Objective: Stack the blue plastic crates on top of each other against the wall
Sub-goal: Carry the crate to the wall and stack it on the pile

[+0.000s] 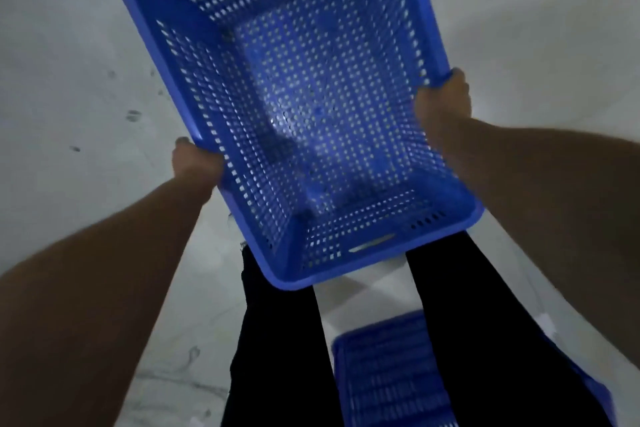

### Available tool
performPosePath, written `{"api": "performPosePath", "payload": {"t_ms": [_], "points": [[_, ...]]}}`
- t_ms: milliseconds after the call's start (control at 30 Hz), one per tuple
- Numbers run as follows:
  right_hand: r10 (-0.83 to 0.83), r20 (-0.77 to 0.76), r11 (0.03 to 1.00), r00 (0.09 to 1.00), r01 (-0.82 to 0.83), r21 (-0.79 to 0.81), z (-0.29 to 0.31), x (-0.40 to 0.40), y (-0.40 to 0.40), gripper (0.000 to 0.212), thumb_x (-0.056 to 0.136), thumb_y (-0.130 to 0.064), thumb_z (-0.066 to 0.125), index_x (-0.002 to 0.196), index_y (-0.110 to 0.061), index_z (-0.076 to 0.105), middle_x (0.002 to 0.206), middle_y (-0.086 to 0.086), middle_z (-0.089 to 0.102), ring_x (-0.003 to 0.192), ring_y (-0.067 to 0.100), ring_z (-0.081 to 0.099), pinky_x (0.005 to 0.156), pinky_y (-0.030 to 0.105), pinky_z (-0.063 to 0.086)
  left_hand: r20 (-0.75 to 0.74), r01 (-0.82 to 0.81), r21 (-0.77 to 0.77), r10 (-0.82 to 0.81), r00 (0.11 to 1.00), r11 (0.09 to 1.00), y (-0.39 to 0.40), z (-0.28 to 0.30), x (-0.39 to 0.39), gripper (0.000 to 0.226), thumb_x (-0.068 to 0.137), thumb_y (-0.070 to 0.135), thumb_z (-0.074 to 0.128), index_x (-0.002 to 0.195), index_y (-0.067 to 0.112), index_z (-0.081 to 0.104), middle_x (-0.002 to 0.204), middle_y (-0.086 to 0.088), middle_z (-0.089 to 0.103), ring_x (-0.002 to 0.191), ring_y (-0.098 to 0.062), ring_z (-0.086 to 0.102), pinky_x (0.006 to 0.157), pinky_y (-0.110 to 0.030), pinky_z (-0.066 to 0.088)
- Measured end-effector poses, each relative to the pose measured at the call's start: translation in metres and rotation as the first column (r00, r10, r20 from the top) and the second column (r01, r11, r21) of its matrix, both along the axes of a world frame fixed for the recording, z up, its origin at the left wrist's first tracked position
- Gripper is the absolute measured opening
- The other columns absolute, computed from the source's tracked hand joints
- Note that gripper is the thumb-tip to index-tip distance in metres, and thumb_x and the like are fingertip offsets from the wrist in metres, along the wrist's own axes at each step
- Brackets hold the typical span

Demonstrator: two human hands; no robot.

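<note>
I hold the perforated blue crate (311, 107) up in front of me above the pale floor (69, 45), my left hand (195, 163) clamped on its left rim and my right hand (445, 100) on its right rim, while a second blue crate (384, 371) sits low between my dark-trousered legs (277, 340).

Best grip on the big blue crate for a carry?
As held here: blue crate by its rolled rim on the two long sides, left hand and right hand coming from outside. The rim overhangs tapered perforated walls, giving fingers a lip. It looks empty.
</note>
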State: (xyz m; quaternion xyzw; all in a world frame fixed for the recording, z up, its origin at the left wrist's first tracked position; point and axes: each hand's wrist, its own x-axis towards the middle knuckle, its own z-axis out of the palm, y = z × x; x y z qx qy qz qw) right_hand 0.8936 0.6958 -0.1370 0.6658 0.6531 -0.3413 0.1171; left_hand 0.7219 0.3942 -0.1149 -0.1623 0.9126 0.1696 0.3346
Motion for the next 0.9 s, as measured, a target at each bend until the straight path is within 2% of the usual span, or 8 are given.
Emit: {"api": "performPosePath", "payload": {"t_ms": [133, 233, 300, 400, 500, 633, 733, 900], "points": [[0.042, -0.045, 0.985, 0.998, -0.034, 0.168, -0.012, -0.008, 0.004, 0.054, 0.081, -0.017, 0.048, 0.135, -0.017, 0.047, 0.131, 0.008, 0.056, 0.117, 0.033, 0.056, 0.100, 0.050, 0.045, -0.048, -0.086, 0.066, 0.089, 0.995, 0.994, -0.003, -0.021, -0.012, 0.037, 0.079, 0.011, 0.059, 0.115, 0.003, 0.058, 0.120, -0.017, 0.063, 0.104, -0.033, 0.062, 0.088, -0.043, 0.053], [-0.111, -0.065, 0.987, 0.992, 0.118, 0.110, 0.001, -0.027, 0.014, 0.046, 0.079, -0.020, 0.049, 0.123, -0.011, 0.057, 0.121, 0.010, 0.061, 0.108, 0.032, 0.062, 0.089, 0.044, 0.052, -0.013, -0.155, 0.089, 0.157, 0.988, 0.984, -0.009, -0.008, -0.015, 0.031, 0.078, 0.007, 0.060, 0.108, -0.001, 0.062, 0.115, -0.018, 0.064, 0.102, -0.036, 0.064, 0.080, -0.038, 0.053], [-0.149, -0.050, 0.985, 0.988, 0.153, 0.084, 0.021, -0.034, 0.015, 0.049, 0.071, -0.027, 0.048, 0.115, -0.009, 0.061, 0.111, 0.012, 0.066, 0.100, 0.034, 0.066, 0.077, 0.040, 0.053, -0.007, -0.186, 0.132, 0.188, 0.982, 0.974, -0.019, 0.021, -0.013, 0.024, 0.078, 0.007, 0.060, 0.100, -0.001, 0.062, 0.104, -0.016, 0.064, 0.099, -0.037, 0.065, 0.078, -0.038, 0.054], [-0.178, -0.032, 0.981, 0.984, 0.180, 0.068, 0.071, -0.047, 0.007, 0.053, 0.064, -0.033, 0.046, 0.110, -0.010, 0.058, 0.106, 0.009, 0.065, 0.097, 0.035, 0.065, 0.087, 0.046, 0.055, -0.009, -0.192, 0.187, 0.197, 0.980, 0.963, -0.049, 0.083, -0.010, 0.016, 0.078, 0.017, 0.062, 0.090, 0.006, 0.062, 0.095, -0.014, 0.065, 0.095, -0.039, 0.066, 0.084, -0.048, 0.056], [-0.177, -0.076, 0.984, 0.981, 0.179, 0.009, 0.148, -0.081, -0.014, 0.046, 0.071, -0.033, 0.048, 0.110, -0.010, 0.056, 0.103, 0.003, 0.056, 0.098, 0.028, 0.060, 0.091, 0.034, 0.049, 0.022, -0.254, 0.303, 0.259, 0.966, 0.919, -0.083, 0.150, -0.008, 0.017, 0.082, 0.014, 0.066, 0.095, 0.007, 0.056, 0.091, -0.013, 0.065, 0.087, -0.036, 0.066, 0.071, -0.049, 0.059], [0.063, -0.089, 0.990, 0.994, -0.050, 0.134, 0.258, -0.143, -0.048, 0.035, 0.070, -0.031, 0.048, 0.099, -0.013, 0.056, 0.088, 0.006, 0.055, 0.092, 0.031, 0.055, 0.088, 0.039, 0.049, 0.118, -0.387, 0.430, 0.374, 0.920, 0.816, -0.131, 0.238, -0.014, 0.015, 0.088, 0.012, 0.063, 0.093, 0.007, 0.049, 0.085, -0.010, 0.061, 0.070, -0.026, 0.062, 0.046, -0.029, 0.054], [0.231, -0.137, 0.953, 0.963, -0.196, 0.230, 0.344, -0.186, -0.080, 0.021, 0.071, -0.024, 0.049, 0.092, -0.021, 0.049, 0.085, 0.004, 0.051, 0.089, 0.028, 0.046, 0.085, 0.037, 0.038, 0.177, -0.449, 0.500, 0.420, 0.890, 0.741, -0.172, 0.301, -0.025, 0.016, 0.090, 0.019, 0.060, 0.092, 0.003, 0.060, 0.087, -0.014, 0.065, 0.072, -0.027, 0.062, 0.065, -0.033, 0.056], [0.486, -0.202, 0.829, 0.850, -0.375, 0.416, 0.477, -0.259, -0.132, 0.040, 0.074, -0.018, 0.063, 0.113, -0.025, 0.063, 0.104, 0.014, 0.068, 0.110, 0.037, 0.060, 0.102, 0.046, 0.039, 0.300, -0.510, 0.636, 0.423, 0.855, 0.579, -0.237, 0.395, -0.037, 0.014, 0.093, 0.015, 0.058, 0.083, 0.008, 0.051, 0.075, -0.016, 0.061, 0.064, -0.026, 0.061, 0.072, -0.036, 0.059]]}}
